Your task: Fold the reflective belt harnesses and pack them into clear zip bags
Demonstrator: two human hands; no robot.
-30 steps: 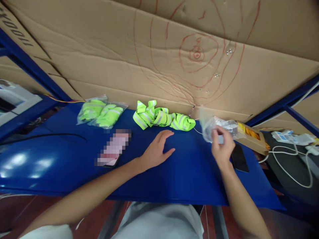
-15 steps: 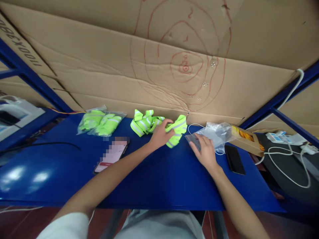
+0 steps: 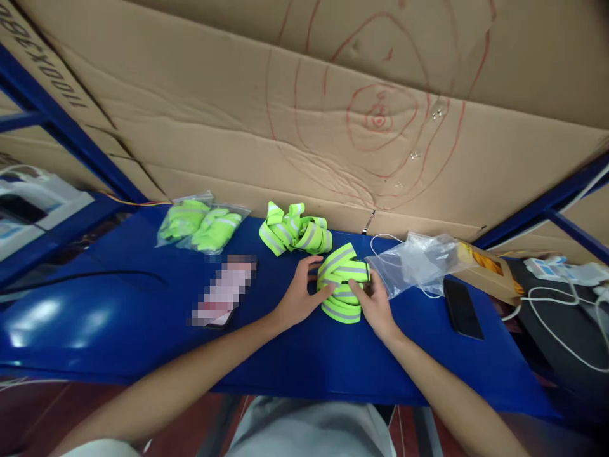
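A bundle of neon-yellow reflective strap (image 3: pixel 340 308) with grey stripes lies folded on the blue table, between both my hands. My left hand (image 3: pixel 304 292) grips its left side, thumb on top. From the right, my right hand (image 3: pixel 375 301) holds the bundle with thumb and fingers, near a black buckle or edge. Just behind, a second loose heap of reflective strap (image 3: pixel 295 231) rests against the cardboard. To the right of my right hand are clear plastic bags (image 3: pixel 419 257), lying flat and crumpled.
Two clear bags of neon straps (image 3: pixel 212 231) lie at the back left. A phone with a pink screen (image 3: pixel 226 285) is left of my hands. On the right are a dark phone (image 3: pixel 462 309), an open cardboard box (image 3: pixel 504 276) and white cables. A cardboard wall (image 3: pixel 214 127) stands behind.
My left hand has drawn one strap bundle away from the heap, toward me. My right hand has left the plastic bag and now holds the bundle's right side. The view has shifted slightly.
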